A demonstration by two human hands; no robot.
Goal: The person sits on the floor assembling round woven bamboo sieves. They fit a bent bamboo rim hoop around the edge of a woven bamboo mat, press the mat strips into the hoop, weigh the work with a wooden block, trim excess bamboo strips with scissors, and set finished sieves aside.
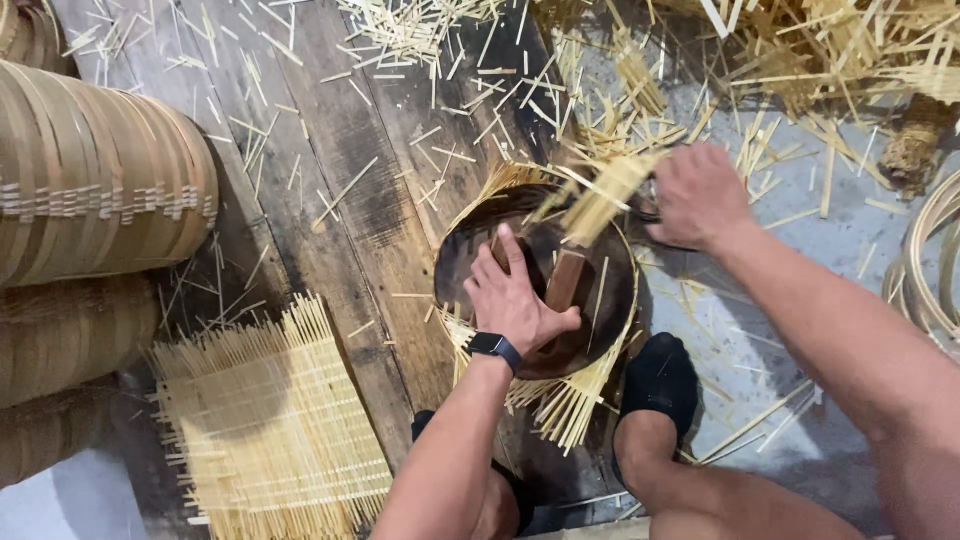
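Pressing 1 round mould point(590, 330), left hand point(512, 300) fingers lie flat; right hand point(697, 195) grips bamboo strips point(600, 200).

A small dark smartwatch screen point(494, 346) sits on the left wrist.

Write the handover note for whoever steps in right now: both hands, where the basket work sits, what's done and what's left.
Left hand: pressed inside the round basket frame, beside a brown wooden block.
Right hand: at the frame's far rim, gripping a bundle of bamboo strips bent over the edge.
The frame sits on the floor, between the feet in black socks.
Done: strips at the far rim are folded inward.
Left: strips at the near rim still splay outward.
Nearby: flat woven mat at left, stacked bamboo hoops beyond it.
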